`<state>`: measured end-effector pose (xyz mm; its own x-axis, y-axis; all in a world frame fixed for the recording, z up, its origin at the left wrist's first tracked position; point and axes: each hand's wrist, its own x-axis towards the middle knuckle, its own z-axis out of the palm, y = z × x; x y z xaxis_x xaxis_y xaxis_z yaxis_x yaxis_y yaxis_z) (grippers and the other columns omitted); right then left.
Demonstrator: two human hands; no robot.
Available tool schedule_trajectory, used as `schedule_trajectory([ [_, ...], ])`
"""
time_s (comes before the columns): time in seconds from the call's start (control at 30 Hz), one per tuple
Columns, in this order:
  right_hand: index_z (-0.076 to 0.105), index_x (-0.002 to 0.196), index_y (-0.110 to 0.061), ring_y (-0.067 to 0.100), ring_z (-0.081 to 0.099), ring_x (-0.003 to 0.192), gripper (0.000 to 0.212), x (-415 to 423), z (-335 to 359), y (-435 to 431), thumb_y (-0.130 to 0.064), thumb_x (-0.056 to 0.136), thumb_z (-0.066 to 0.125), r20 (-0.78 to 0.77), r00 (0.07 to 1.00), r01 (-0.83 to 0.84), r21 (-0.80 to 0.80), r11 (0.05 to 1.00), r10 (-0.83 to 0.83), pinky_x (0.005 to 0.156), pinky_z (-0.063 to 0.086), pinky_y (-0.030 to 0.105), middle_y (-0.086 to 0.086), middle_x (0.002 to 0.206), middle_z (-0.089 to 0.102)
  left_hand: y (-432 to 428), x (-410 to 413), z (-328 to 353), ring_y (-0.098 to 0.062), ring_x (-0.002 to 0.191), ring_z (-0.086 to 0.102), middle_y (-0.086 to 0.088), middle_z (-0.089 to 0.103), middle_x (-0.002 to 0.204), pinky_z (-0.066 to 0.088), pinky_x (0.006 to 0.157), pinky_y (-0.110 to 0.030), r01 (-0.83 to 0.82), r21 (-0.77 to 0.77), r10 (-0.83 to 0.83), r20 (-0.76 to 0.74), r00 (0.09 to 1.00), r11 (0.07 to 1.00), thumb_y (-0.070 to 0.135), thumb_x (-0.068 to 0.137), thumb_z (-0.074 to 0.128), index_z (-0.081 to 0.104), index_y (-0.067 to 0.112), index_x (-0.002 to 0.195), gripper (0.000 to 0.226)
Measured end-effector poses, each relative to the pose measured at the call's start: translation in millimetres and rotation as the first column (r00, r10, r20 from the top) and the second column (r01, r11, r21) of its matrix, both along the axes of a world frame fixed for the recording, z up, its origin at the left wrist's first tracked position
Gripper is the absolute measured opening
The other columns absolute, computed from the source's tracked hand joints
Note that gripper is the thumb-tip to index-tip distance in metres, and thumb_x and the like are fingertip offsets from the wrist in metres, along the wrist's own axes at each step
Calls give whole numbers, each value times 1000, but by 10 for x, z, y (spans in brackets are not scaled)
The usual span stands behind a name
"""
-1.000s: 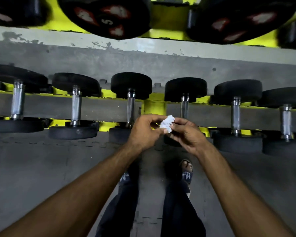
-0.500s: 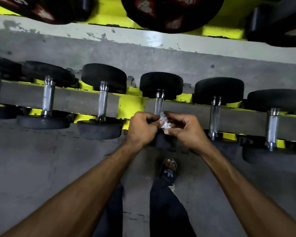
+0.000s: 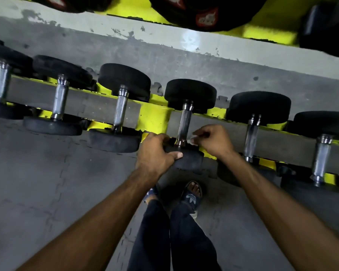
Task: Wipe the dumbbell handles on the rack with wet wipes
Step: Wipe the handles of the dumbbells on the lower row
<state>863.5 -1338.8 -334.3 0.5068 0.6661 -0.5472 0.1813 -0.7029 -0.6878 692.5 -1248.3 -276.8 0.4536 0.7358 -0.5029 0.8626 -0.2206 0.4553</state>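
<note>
1. Rack (image 3: 155, 118): a yellow frame with grey padded rails crosses the view. The dumbbells lie crosswise on it, so each chrome handle bridges the rails and can be reached from the front.
2. Centre dumbbell (image 3: 190, 92): it sits in its slot on the rack, far head on the back rail and near head (image 3: 190, 161) towards the person. Its handle (image 3: 184, 124) is bare along most of its length.
3. Neighbours: the handle to the left (image 3: 119, 114) and the handle to the right (image 3: 251, 133) lie untouched.
4. Left hand (image 3: 157, 151): it is clenched over the near head, fingers hooked over its top edge and thumb pressed on the rubber face. This is probably to stop the weight rolling while the handle is rubbed.
5. Right hand (image 3: 213, 141): its fingertips pinch the wet wipe, held just beside the handle's near end at the collar, likely the start of a stroke.
6. Wet wipe (image 3: 191, 141): a small white wad, mostly hidden between the fingers. I cannot tell whether it touches the chrome.
</note>
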Motion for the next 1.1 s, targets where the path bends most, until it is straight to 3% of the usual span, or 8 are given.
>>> schedule_trajectory([
  [0.07, 77, 76, -22, 4, 67, 74, 16, -47, -59, 114, -26, 66, 89, 24, 984, -173, -121, 978, 177, 68, 54, 24, -9, 79, 73, -19, -16, -18, -26, 106, 60, -6, 59, 116, 53, 92, -40, 0, 14, 0, -32, 999, 1000, 53, 64, 88, 68, 19, 119, 68],
  [0.17, 70, 64, -25, 1, 62, 66, 21, -76, -155, 243, -21, 63, 91, 33, 998, -42, -151, 988, 48, 61, 50, 20, -12, 69, 67, -54, -19, -14, -32, 109, 58, -9, 59, 118, 52, 92, -43, -46, 31, 49, -105, 993, 998, 57, 65, 86, 63, 14, 119, 72],
  [0.27, 70, 68, -21, 7, 63, 66, 19, -93, -279, 205, -7, 74, 81, -80, 971, 209, -176, 962, -225, 75, 58, 28, -1, 75, 71, -84, -13, 28, -34, 105, 60, -12, 64, 111, 52, 85, -41, -82, 11, 83, -154, 985, 997, 57, 69, 84, 62, 10, 111, 67],
  [0.4, 80, 80, -19, 19, 71, 83, 13, -153, -418, 170, -8, 81, 73, -120, 990, 38, -256, 966, -71, 80, 59, 36, 6, 89, 77, -99, -26, 64, -32, 94, 62, -10, 66, 97, 52, 78, -37, -136, -45, 130, -117, 985, 990, 52, 70, 86, 64, 9, 95, 55],
  [0.6, 78, 92, -5, 21, 71, 94, 13, -212, -361, 301, -10, 87, 67, -178, 982, 24, -253, 967, -71, 91, 55, 40, 11, 96, 76, 25, -176, 26, -20, 105, 67, -2, 72, 116, 56, 94, -35, -184, -191, 176, -54, 983, 964, 40, 57, 96, 72, 17, 115, 67],
  [0.77, 77, 89, -7, 14, 72, 82, 15, -152, -106, 46, -2, 76, 81, -272, 942, 153, -179, 972, -199, 75, 59, 24, 4, 86, 76, 21, -178, 62, -25, 84, 65, 0, 68, 84, 58, 78, -39, -174, -147, 164, -79, 983, 974, 35, 62, 94, 62, 16, 81, 42],
  [0.93, 80, 89, -18, -1, 67, 76, 12, -175, 26, 111, -13, 79, 79, 122, 955, -280, 61, 958, 271, 78, 57, 27, -3, 92, 77, -4, -190, 77, -29, 87, 62, -1, 66, 88, 46, 73, -31, -163, -136, 148, -111, 983, 977, 40, 68, 90, 54, 27, 75, 39],
  [1.1, 74, 97, -31, 24, 67, 94, 18, -172, 74, 471, -40, 90, 60, 404, 605, -702, -134, 699, 685, 75, 52, 35, -8, 108, 70, -21, -158, 101, -33, 90, 62, -2, 65, 86, 45, 74, -33, -108, -112, 94, -123, 988, 988, 37, 72, 88, 48, 25, 72, 42],
])
